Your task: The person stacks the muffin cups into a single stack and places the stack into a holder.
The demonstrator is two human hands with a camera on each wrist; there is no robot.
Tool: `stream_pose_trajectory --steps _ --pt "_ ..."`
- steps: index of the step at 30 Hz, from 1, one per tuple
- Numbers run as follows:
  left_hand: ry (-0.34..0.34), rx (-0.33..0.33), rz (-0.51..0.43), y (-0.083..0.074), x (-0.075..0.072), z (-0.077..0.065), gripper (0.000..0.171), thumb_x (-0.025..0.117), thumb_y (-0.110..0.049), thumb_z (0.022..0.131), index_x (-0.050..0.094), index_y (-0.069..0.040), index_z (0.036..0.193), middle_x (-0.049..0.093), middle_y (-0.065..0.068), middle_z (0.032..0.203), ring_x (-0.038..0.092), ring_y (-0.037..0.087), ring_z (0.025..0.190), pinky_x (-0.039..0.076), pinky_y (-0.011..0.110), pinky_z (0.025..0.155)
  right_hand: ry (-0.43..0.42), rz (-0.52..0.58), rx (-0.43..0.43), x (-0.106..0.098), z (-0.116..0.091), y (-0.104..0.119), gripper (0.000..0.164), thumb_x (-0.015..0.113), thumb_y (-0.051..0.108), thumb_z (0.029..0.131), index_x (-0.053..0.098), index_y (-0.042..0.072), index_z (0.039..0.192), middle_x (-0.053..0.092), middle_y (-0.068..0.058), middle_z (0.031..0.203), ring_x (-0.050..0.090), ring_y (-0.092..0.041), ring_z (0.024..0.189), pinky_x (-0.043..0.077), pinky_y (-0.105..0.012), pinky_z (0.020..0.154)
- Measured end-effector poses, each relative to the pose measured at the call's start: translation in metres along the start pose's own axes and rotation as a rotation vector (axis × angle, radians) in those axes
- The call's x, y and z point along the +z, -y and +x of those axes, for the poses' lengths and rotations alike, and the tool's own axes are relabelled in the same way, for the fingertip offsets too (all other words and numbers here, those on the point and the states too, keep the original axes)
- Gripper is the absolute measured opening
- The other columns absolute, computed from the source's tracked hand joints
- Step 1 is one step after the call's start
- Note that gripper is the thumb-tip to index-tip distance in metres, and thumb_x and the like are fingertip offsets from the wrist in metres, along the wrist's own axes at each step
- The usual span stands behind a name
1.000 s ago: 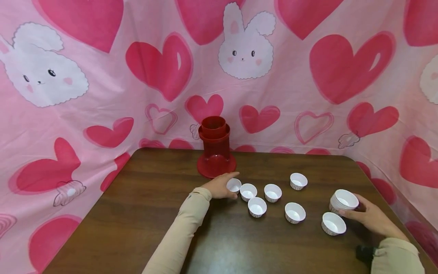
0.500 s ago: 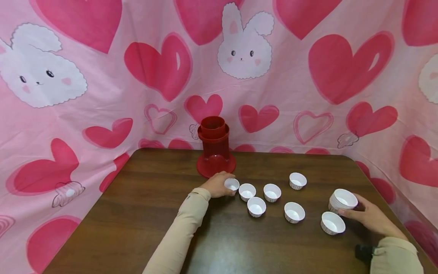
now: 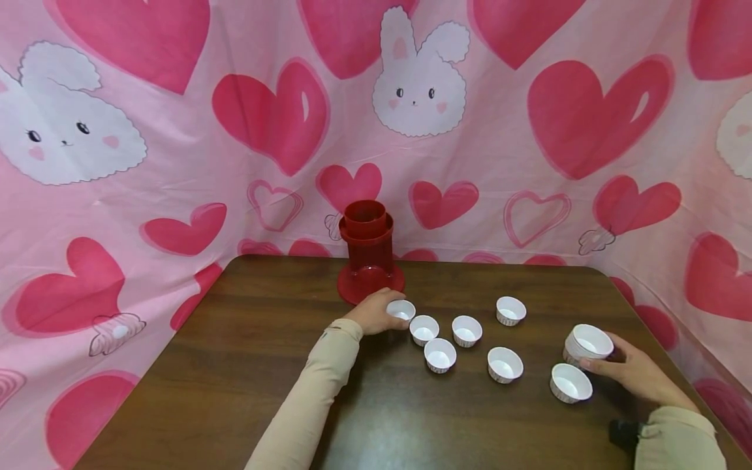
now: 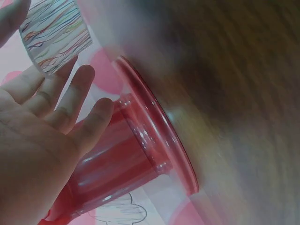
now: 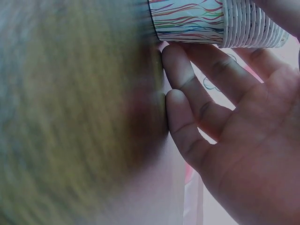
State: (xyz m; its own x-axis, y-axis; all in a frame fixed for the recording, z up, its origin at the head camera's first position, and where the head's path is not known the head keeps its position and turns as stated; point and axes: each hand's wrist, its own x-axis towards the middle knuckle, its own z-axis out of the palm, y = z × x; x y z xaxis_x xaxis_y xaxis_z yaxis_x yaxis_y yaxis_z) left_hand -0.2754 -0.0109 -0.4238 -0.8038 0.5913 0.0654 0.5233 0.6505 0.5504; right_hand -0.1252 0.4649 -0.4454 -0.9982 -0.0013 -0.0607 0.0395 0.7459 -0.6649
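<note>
My left hand [image 3: 376,313] pinches a small white paper cup [image 3: 401,309] between thumb and fingers. In the left wrist view this paper cup [image 4: 56,35] shows coloured wavy lines and hangs above the table. At the right, my right hand [image 3: 637,371] grips a stack of nested paper cups [image 3: 589,342]. The right wrist view shows the bottom of the cup stack [image 5: 187,21] on the tabletop, its many rims close together. A single paper cup [image 3: 572,384] stands just in front of that stack. Several more separate cups [image 3: 440,356] stand upright between the hands.
A red cylindrical holder [image 3: 370,254] with a wide round base stands at the back, just behind my left hand. The brown wooden table [image 3: 235,365] meets a pink cloth [image 3: 264,150] with hearts and rabbits along its back and sides.
My left hand first drew its cup slightly left from the neighbouring cup, then raised it a little off the table. The right hand and stack have stayed in place.
</note>
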Motion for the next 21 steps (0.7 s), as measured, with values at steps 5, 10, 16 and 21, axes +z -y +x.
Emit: stream_pose_trajectory --steps 5,10,16,21 --pt "-0.015 -0.024 -0.026 -0.009 -0.001 0.006 0.057 0.082 -0.03 0.082 0.063 -0.008 0.131 0.061 0.007 0.12 0.057 0.022 0.108 0.046 0.035 0.097 0.003 -0.01 0.003 -0.001 0.0 0.0 0.077 0.07 0.032 0.095 0.032 -0.017 0.142 0.05 -0.042 0.128 0.047 -0.062 0.118 0.04 -0.072 0.089" --pt "-0.012 -0.033 -0.022 -0.02 -0.003 0.017 0.055 0.081 -0.034 0.082 0.064 -0.012 0.129 0.061 0.003 0.118 0.056 0.019 0.105 0.047 0.033 0.094 0.002 -0.007 0.0 -0.002 0.0 0.0 0.077 0.07 0.031 0.096 0.032 -0.017 0.142 0.05 -0.043 0.128 0.045 -0.063 0.118 0.039 -0.072 0.089" --pt "0.006 -0.019 -0.019 -0.044 -0.009 0.026 0.053 0.081 -0.035 0.083 0.064 -0.014 0.128 0.061 0.001 0.119 0.057 0.017 0.104 0.048 0.03 0.092 -0.001 -0.017 -0.001 -0.002 -0.001 0.0 0.077 0.069 0.032 0.096 0.033 -0.017 0.142 0.05 -0.043 0.128 0.045 -0.062 0.118 0.04 -0.071 0.088" --pt "0.006 0.015 -0.015 -0.06 -0.009 0.035 0.054 0.08 -0.034 0.085 0.063 -0.013 0.131 0.061 0.001 0.12 0.057 0.015 0.103 0.047 0.027 0.09 0.001 -0.019 0.013 -0.002 0.0 0.001 0.078 0.069 0.034 0.096 0.032 -0.016 0.143 0.05 -0.042 0.129 0.046 -0.061 0.118 0.041 -0.071 0.088"
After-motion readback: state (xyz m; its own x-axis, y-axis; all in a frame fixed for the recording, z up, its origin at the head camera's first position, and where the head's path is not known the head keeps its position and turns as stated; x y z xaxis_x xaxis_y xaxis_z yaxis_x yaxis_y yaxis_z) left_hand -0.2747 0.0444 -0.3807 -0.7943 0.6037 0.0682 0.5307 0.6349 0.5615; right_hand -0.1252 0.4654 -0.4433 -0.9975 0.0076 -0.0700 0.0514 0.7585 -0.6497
